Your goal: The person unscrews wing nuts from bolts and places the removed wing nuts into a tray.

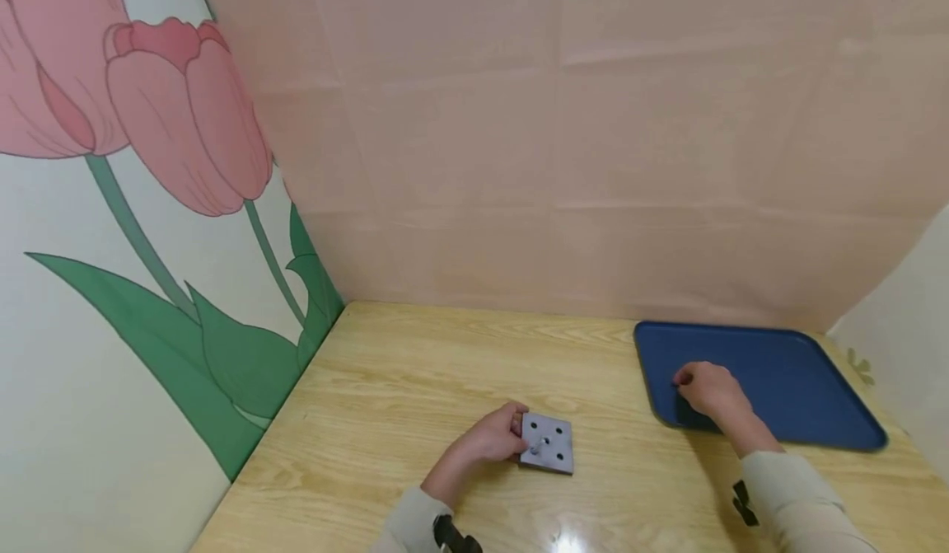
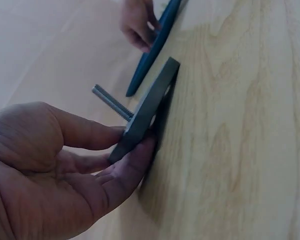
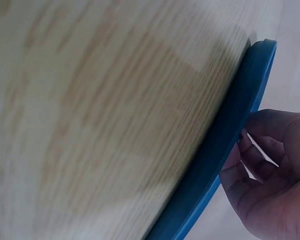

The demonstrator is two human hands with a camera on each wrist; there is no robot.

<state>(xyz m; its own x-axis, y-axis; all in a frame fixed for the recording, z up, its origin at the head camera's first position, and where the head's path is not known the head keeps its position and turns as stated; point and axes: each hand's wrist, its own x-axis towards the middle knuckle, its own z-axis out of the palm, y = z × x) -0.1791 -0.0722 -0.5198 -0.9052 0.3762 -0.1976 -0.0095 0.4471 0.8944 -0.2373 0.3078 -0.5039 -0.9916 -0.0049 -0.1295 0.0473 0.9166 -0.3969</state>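
Note:
A square grey metal plate (image 1: pixel 561 452) with several round holes is gripped at its left edge by my left hand (image 1: pixel 491 435). In the left wrist view the thumb lies on its upper face and fingers reach underneath. A threaded bolt (image 2: pixel 111 102) sticks up from that face. Over the near left part of the blue tray (image 1: pixel 771 380), my right hand (image 1: pixel 713 390) has its thumb and fingertips together. A small dark piece (image 3: pixel 241 135) shows between them, mostly hidden; I cannot tell its kind.
The wooden table (image 1: pixel 415 372) carries the tray at its back right. A pinkish-brown sheet (image 1: pixel 556 141) hangs behind. The left wall (image 1: pixel 111 355) has painted tulips, and a pale wall (image 1: pixel 912 330) stands at the right.

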